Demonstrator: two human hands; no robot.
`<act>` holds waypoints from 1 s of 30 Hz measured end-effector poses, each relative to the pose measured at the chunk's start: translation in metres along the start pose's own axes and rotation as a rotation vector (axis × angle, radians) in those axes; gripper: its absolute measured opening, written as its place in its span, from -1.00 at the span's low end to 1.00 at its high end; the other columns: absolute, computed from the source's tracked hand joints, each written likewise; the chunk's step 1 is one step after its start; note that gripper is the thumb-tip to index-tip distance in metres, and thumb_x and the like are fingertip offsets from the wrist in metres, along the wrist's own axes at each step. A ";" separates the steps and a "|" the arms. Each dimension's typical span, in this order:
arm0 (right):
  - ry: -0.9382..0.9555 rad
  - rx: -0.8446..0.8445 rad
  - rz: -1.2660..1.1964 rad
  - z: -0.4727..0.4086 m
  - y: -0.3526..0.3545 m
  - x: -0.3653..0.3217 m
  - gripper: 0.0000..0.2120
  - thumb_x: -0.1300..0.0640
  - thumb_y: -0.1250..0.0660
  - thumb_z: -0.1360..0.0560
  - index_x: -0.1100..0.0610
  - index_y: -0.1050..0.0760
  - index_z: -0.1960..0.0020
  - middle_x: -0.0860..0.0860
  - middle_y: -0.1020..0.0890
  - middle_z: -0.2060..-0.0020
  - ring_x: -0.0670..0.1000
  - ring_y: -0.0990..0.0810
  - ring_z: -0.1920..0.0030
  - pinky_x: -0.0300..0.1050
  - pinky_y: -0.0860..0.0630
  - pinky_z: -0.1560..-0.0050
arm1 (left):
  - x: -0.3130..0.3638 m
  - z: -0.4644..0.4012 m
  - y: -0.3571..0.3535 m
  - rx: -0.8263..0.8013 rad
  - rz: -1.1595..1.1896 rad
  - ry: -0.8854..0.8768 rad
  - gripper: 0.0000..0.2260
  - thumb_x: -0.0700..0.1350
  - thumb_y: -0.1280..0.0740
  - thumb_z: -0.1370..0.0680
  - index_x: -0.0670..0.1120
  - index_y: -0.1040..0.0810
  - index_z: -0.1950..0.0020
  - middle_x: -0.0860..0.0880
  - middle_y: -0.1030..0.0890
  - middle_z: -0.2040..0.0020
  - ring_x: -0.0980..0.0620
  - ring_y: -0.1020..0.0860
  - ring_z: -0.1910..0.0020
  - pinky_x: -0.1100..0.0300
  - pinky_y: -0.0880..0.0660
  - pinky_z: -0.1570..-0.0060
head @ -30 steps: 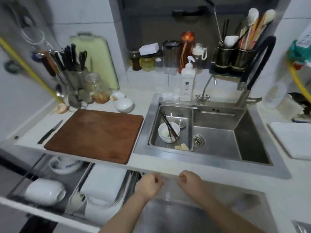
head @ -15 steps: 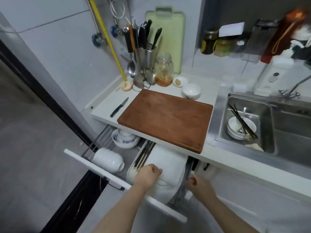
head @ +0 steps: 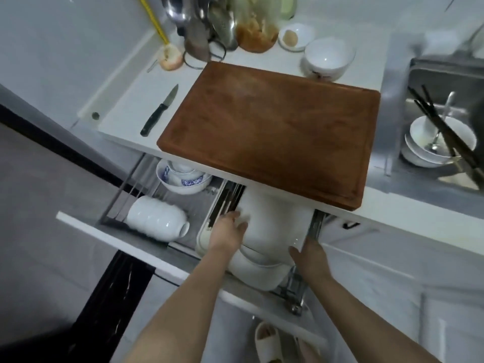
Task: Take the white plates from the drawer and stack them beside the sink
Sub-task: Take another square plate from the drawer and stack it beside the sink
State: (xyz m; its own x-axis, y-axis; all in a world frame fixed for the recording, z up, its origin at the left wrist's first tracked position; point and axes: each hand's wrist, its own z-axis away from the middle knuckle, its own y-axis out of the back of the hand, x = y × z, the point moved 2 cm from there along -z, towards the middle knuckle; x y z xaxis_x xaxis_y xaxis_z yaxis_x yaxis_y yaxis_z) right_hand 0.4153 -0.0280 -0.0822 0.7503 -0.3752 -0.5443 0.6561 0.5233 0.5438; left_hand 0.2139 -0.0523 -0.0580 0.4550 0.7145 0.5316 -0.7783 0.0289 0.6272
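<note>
White plates (head: pixel 272 231) stacked in right bay of open drawer (head: pixel 110 239), partly under counter (head: pixel 123 119) edge. Left hand (head: pixel 227 231) flat on stack's left edge, fingers straight, not yet gripping. Right hand (head: pixel 309 255) at right rim; finger curl cannot be told. Risks: glazed stack slips under uneven grip; lift strikes counter overhang; top plates slide.

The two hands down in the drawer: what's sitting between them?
In the head view, the stack of white plates fills the gap: the left hand lies on its left edge, the right hand at its right.
</note>
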 end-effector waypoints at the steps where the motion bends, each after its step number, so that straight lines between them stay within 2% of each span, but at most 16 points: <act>1: -0.015 0.007 -0.013 -0.004 -0.002 0.000 -0.47 0.14 -0.28 -0.56 0.32 -0.20 -0.43 0.25 -0.46 -0.32 0.19 -0.48 -0.28 -0.07 -0.42 -0.22 | -0.001 -0.008 -0.001 0.009 -0.011 0.003 -0.58 -0.03 -0.27 -0.58 -0.06 -0.37 -0.42 -0.14 -0.44 -0.38 -0.12 -0.47 -0.29 0.04 -0.41 -0.30; 5: -0.067 0.030 -0.029 -0.022 -0.007 0.000 -0.54 0.20 -0.23 -0.57 0.32 -0.22 -0.40 0.26 -0.51 -0.24 0.22 -0.52 -0.22 -0.06 -0.45 -0.16 | -0.005 -0.034 -0.006 0.064 -0.057 0.021 -0.56 -0.06 -0.26 -0.58 -0.10 -0.32 -0.46 -0.19 -0.44 -0.36 -0.19 -0.46 -0.28 -0.07 -0.41 -0.30; 8: -0.085 0.054 0.007 -0.032 -0.008 0.004 -0.58 0.27 -0.20 -0.56 0.31 -0.23 -0.39 0.28 -0.55 -0.19 0.24 -0.55 -0.17 -0.01 -0.48 -0.13 | -0.008 -0.047 -0.015 0.043 -0.064 0.053 -0.56 -0.11 -0.24 -0.59 -0.11 -0.29 -0.46 -0.21 -0.45 -0.33 -0.20 -0.48 -0.25 -0.10 -0.44 -0.27; 14: -0.088 0.113 -0.127 -0.033 -0.009 0.012 -0.71 0.33 -0.22 -0.53 0.24 -0.36 -0.24 0.23 -0.60 -0.04 0.18 -0.57 0.09 0.18 -0.60 0.04 | -0.020 -0.062 -0.026 0.095 0.033 0.129 -0.60 -0.27 -0.18 -0.56 -0.09 -0.40 -0.40 -0.20 -0.59 -0.20 -0.18 -0.59 -0.09 0.02 -0.56 -0.07; 17: -0.086 0.110 -0.173 -0.031 -0.007 0.012 -0.72 0.35 -0.22 -0.52 0.25 -0.39 -0.23 0.22 -0.60 -0.02 0.21 -0.59 0.06 0.23 -0.60 0.03 | -0.027 -0.063 -0.026 0.107 0.142 0.168 -0.61 -0.27 -0.21 -0.54 -0.06 -0.46 -0.35 -0.17 -0.62 -0.15 -0.15 -0.61 -0.03 0.00 -0.57 -0.11; 20: -0.103 0.103 -0.189 -0.024 -0.004 0.014 -0.74 0.37 -0.22 -0.50 0.28 -0.41 -0.19 0.21 -0.57 0.05 0.26 -0.59 0.02 0.28 -0.57 0.01 | -0.031 -0.059 -0.023 0.104 0.153 0.170 -0.62 -0.29 -0.24 -0.51 -0.09 -0.51 -0.31 -0.16 -0.64 -0.12 -0.08 -0.59 0.11 0.08 -0.57 -0.04; 22: -0.102 0.094 -0.176 -0.016 -0.002 0.016 -0.75 0.37 -0.22 -0.50 0.29 -0.42 -0.17 0.16 -0.55 0.10 0.20 -0.57 0.07 0.17 -0.58 0.03 | -0.033 -0.052 -0.019 0.092 0.133 0.161 -0.62 -0.30 -0.25 -0.50 -0.09 -0.52 -0.30 -0.14 -0.64 -0.11 -0.02 -0.56 0.19 0.14 -0.54 0.04; 24: -0.092 0.082 -0.140 -0.005 0.000 0.016 -0.74 0.36 -0.23 -0.50 0.29 -0.42 -0.19 0.20 -0.60 0.04 0.09 -0.51 0.12 -0.04 -0.50 0.12 | -0.034 -0.044 -0.013 0.076 0.095 0.156 -0.62 -0.29 -0.26 -0.51 -0.07 -0.51 -0.31 -0.11 -0.65 -0.09 0.03 -0.53 0.26 0.17 -0.50 0.11; 26: -0.091 0.068 -0.138 0.006 0.002 0.015 -0.73 0.35 -0.23 -0.50 0.27 -0.42 -0.20 0.22 -0.61 -0.02 0.09 -0.52 0.12 -0.05 -0.50 0.11 | -0.033 -0.035 -0.006 0.055 0.043 0.136 -0.62 -0.27 -0.26 -0.51 -0.04 -0.51 -0.31 -0.10 -0.66 -0.09 0.03 -0.54 0.24 0.16 -0.50 0.10; 28: -0.101 0.050 -0.164 0.019 0.006 0.013 -0.71 0.36 -0.23 -0.50 0.25 -0.42 -0.22 0.19 -0.60 0.01 0.13 -0.55 0.09 0.09 -0.59 0.03 | -0.031 -0.023 0.002 0.042 -0.012 0.113 -0.62 -0.26 -0.27 -0.51 -0.03 -0.51 -0.31 -0.09 -0.65 -0.14 0.02 -0.54 0.15 0.20 -0.48 0.06; 30: -0.099 0.032 -0.176 0.032 0.011 0.012 -0.71 0.37 -0.23 -0.50 0.25 -0.42 -0.21 0.13 -0.57 0.08 0.13 -0.55 0.11 0.14 -0.61 0.04 | -0.028 -0.010 0.009 0.036 -0.039 0.104 -0.62 -0.26 -0.27 -0.52 -0.04 -0.51 -0.32 -0.11 -0.62 -0.19 -0.02 -0.56 0.05 0.24 -0.42 0.06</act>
State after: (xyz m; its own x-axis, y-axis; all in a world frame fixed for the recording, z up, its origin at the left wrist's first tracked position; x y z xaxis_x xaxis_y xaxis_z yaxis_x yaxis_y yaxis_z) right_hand 0.4341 -0.0507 -0.0621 0.6270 -0.5326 -0.5685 0.7789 0.4187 0.4669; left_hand 0.1899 -0.0646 -0.0733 0.4356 0.7818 0.4461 -0.7441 0.0339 0.6672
